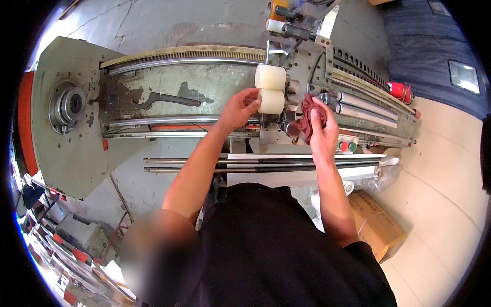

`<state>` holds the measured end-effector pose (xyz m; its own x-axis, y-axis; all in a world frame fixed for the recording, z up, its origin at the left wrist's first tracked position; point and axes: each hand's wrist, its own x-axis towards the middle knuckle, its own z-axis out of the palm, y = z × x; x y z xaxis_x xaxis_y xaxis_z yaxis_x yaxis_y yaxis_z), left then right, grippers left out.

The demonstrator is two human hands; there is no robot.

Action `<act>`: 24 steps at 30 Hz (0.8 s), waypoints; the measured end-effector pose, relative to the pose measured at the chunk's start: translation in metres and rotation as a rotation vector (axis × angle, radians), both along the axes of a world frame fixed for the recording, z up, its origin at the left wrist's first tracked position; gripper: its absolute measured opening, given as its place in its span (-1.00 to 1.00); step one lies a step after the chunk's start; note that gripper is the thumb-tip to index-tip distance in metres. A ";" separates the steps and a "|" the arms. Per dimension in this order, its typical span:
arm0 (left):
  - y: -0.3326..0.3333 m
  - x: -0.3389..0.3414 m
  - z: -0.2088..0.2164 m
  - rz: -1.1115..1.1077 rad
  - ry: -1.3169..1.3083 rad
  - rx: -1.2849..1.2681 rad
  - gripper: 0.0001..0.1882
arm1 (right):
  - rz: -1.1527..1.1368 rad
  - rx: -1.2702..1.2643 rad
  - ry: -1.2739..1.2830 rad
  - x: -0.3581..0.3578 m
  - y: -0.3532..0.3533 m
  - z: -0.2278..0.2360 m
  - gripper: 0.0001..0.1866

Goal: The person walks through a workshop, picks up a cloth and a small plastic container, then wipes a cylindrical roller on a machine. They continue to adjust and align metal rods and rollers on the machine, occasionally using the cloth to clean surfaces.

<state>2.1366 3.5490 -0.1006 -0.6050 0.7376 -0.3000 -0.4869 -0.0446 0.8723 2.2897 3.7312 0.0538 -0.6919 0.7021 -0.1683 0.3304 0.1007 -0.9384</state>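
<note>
Two thick off-white rollers, an upper roller [270, 77] and a lower roller [271, 102], sit one behind the other on the metal carriage [306, 57] of a long machine. My left hand [239, 108] has its thumb and fingers bent against the left end of the lower roller; part of its grip is hidden. A crumpled dark red cloth [308, 118] is bunched in my right hand [324, 134], over the carriage's near right part. The cloth covers whatever lies directly beneath it.
A hook-shaped wrench [166, 100] lies on the machine bed, left of which stands the headstock with a round chuck [69, 106]. Long dark rods [194, 169] lie along the near side. Red and green buttons [348, 147] sit at right, above a cardboard box [377, 225].
</note>
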 end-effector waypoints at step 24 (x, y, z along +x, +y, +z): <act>0.007 -0.014 0.001 -0.255 -0.054 -0.533 -0.62 | 0.623 0.981 0.001 -0.049 -0.028 -0.040 -0.52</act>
